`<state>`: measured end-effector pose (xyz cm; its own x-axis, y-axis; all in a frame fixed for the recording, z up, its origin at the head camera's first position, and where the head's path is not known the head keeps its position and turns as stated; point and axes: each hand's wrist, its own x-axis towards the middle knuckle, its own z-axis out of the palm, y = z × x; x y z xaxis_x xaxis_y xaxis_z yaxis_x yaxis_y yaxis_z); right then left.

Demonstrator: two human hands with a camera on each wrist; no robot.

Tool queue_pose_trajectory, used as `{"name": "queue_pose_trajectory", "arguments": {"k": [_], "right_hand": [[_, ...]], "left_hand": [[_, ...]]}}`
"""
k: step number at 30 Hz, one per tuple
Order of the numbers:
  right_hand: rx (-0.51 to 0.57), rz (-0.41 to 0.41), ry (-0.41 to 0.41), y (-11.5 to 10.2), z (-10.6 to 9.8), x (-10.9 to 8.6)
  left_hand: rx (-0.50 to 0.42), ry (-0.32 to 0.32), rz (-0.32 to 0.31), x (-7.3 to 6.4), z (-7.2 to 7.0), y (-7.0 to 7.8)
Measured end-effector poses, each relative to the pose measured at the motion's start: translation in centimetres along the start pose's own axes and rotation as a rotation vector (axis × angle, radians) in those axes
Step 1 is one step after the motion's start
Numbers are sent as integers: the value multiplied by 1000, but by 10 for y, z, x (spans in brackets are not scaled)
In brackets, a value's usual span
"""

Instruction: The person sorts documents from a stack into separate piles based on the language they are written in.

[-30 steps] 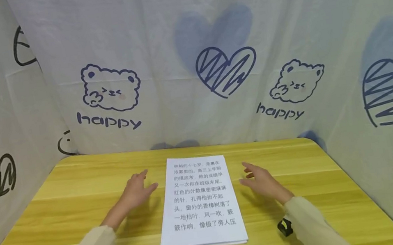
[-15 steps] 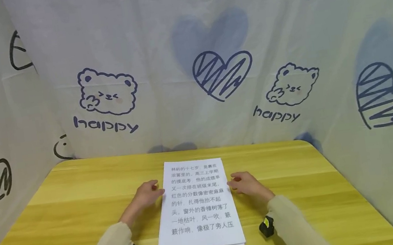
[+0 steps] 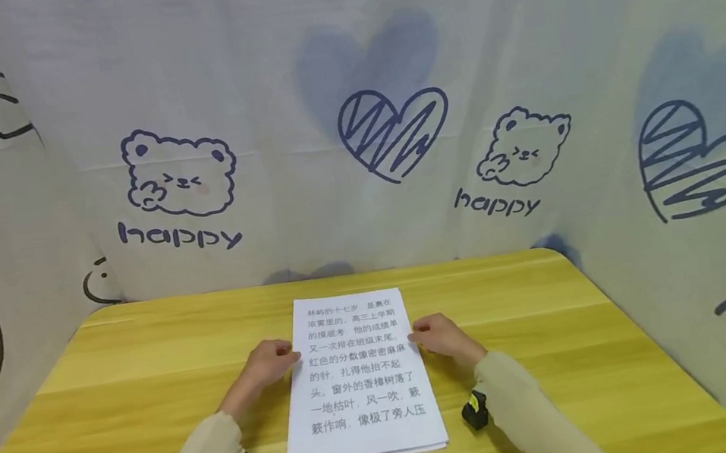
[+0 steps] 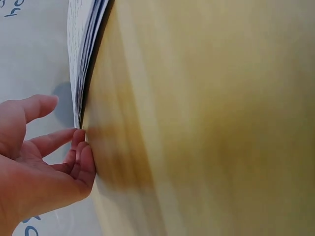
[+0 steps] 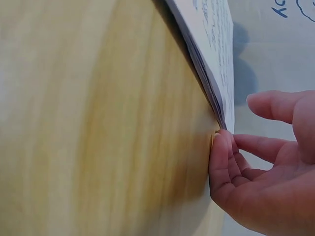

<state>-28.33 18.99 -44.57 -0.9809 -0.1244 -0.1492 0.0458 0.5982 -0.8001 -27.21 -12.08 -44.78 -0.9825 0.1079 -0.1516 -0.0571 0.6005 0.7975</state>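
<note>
One stack of printed sheets (image 3: 359, 380) lies flat on the wooden table (image 3: 136, 386), between the left hand (image 3: 268, 363) and the right hand (image 3: 442, 336). Relaxed, loosely bent fingers (image 4: 86, 164) touch its side edges (both thumbs (image 5: 273, 105) stand apart from the paper).

You've got a yellow wood-grain table (image 3: 517, 298) there, with pale printed fabric (image 3: 266, 63) hanging behind it and on both sides. Straight ahead you've two cartoon bears (image 3: 180, 172) captioned "happy", with a scribbled heart (image 3: 395, 133) between them.
</note>
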Motion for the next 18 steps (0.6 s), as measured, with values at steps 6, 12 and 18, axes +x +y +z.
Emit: {"name": "queue_pose_trajectory", "arguments": {"k": [6, 12, 18], "right_hand": [[2, 29, 18, -1, 0, -7], [16, 9, 12, -3, 3, -4], [31, 2, 22, -7, 6, -1]], "left_hand": [[-24, -12, 16, 0, 10, 2], [-56, -2, 21, -2, 4, 3], [-101, -16, -8, -2, -2, -1]]}}
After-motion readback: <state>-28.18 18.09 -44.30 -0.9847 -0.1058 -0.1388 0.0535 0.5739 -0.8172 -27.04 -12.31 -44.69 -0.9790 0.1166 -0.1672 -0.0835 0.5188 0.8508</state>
